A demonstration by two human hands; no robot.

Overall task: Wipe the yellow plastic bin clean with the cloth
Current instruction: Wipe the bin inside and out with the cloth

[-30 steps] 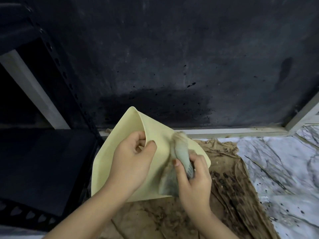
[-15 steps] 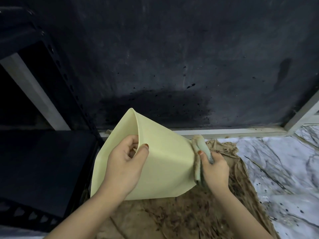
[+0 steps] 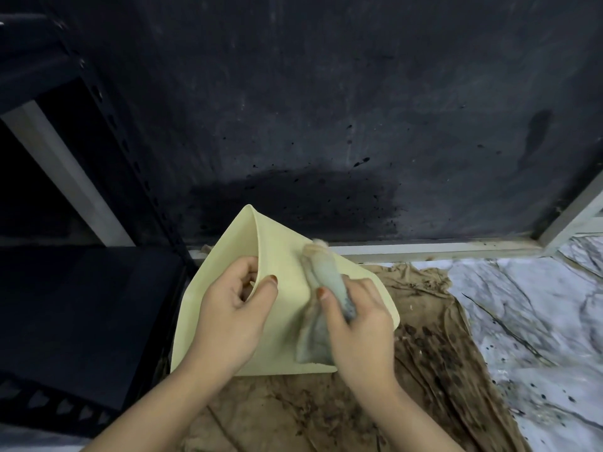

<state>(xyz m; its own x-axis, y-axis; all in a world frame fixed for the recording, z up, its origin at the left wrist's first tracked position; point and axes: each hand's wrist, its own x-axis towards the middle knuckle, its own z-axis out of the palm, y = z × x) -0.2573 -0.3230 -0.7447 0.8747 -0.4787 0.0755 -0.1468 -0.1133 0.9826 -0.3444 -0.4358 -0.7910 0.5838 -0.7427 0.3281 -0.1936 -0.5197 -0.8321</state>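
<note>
Nearest, a stained brown rag lies spread over the marble-patterned floor. Above it the right hand has its fingers clamped on a bunched grey cloth, pressing it against the outer wall of the yellow plastic bin. The left hand grips the bin's rim, thumb outside and fingers curled inside, holding it tilted on its side. Behind stands a dark, spattered wall, with a black metal shelf at left.

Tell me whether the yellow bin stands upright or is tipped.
Tipped: the yellow bin lies slanted, its rim gripped by the left hand.
</note>
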